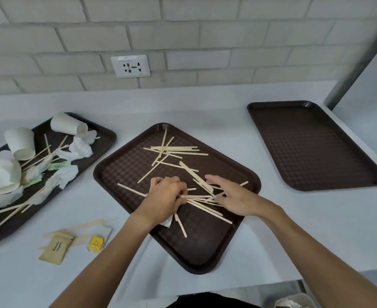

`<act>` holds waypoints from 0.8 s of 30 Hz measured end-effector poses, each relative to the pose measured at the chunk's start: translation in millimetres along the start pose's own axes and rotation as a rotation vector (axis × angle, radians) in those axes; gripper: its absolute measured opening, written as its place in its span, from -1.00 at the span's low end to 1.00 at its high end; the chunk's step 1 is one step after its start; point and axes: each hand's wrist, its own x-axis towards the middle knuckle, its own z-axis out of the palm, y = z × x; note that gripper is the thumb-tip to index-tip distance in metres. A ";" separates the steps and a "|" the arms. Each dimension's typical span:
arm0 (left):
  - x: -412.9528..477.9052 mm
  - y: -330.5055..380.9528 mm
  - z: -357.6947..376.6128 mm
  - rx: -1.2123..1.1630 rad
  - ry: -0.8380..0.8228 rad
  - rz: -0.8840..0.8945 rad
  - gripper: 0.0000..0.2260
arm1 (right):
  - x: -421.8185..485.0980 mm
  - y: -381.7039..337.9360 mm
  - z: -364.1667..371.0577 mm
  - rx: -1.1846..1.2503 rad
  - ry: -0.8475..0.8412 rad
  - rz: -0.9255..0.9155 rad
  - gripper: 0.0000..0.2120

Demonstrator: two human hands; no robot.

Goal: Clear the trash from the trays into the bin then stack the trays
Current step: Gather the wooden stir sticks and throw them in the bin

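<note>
- Wooden sticks (pixel 178 150) strewn across the middle tray (pixel 125 172) at the centre of the counter (pixel 205 107)
- Left hand (pixel 165 196) on the near pile, fingers curled round a bunch of sticks; right hand (pixel 229 196) just beside it, fingers spread, touching the sticks
- Left tray (pixel 103 134) heaped with paper cups (pixel 21 142), crumpled napkins (pixel 80 145), more sticks; right tray (pixel 312 147) well apart, far right
- Near left on the counter: brown packet (pixel 54 250), yellow sachet (pixel 96 243)

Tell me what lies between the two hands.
A bunch of wooden sticks lies between the left hand and the right hand, on the middle tray, seen in the head view.
</note>
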 end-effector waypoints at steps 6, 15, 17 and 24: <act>21.3 -12.2 -4.8 0.027 0.059 0.000 -0.96 | 12.6 -12.9 -0.3 0.222 0.140 0.082 -0.65; 42.4 -44.7 -22.4 0.032 -0.019 -0.055 -0.61 | 33.9 -9.4 17.8 -0.216 0.359 0.012 -0.30; 46.8 -56.0 -26.3 0.002 -0.068 -0.087 -0.47 | 38.5 -4.8 14.3 -0.124 0.386 0.038 -0.26; 79.6 -93.4 -28.6 -0.027 -0.299 -0.107 0.06 | 45.5 -15.0 2.0 -0.198 0.206 0.015 0.02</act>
